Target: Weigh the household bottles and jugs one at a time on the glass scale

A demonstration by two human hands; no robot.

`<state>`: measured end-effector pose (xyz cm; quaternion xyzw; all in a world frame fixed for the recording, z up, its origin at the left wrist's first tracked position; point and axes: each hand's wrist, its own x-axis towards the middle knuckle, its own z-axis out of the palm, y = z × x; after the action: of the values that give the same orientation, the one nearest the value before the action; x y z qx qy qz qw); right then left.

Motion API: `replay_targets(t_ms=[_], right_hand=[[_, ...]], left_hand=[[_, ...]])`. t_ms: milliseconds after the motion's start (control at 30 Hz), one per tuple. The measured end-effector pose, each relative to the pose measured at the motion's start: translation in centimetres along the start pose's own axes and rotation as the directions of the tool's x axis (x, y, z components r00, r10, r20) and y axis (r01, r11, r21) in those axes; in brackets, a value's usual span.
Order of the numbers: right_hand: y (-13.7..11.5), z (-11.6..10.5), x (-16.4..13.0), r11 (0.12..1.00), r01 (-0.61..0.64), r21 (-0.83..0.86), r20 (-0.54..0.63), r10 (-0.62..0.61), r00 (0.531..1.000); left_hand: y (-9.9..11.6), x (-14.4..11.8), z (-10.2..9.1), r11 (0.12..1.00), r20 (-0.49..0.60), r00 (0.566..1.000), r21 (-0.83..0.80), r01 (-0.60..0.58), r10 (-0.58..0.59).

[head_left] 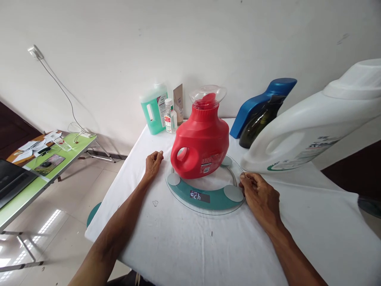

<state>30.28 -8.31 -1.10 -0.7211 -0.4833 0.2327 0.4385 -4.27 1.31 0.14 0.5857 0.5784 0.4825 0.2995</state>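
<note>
A red detergent jug (202, 139) stands upright on a round glass scale (205, 196) in the middle of the white-covered counter (184, 242). The right hand (258, 194) rests with curled fingers touching the scale's right rim. The left hand (153, 163), loosely curled and holding nothing, lies on the counter just left of the scale. A large white jug (312, 127) stands at right, with a blue bottle (258, 105) and a green bottle (154, 109) farther back.
</note>
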Motion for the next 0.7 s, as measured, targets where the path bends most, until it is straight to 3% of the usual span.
replay_targets(t_ms=[700], right_hand=[[0.17,0.03,0.10,1.000,0.015,-0.012,-0.008,-0.015,1.000]], left_hand=[[0.02,0.03,0.06,0.998,0.015,1.000,0.054,-0.022,0.022]])
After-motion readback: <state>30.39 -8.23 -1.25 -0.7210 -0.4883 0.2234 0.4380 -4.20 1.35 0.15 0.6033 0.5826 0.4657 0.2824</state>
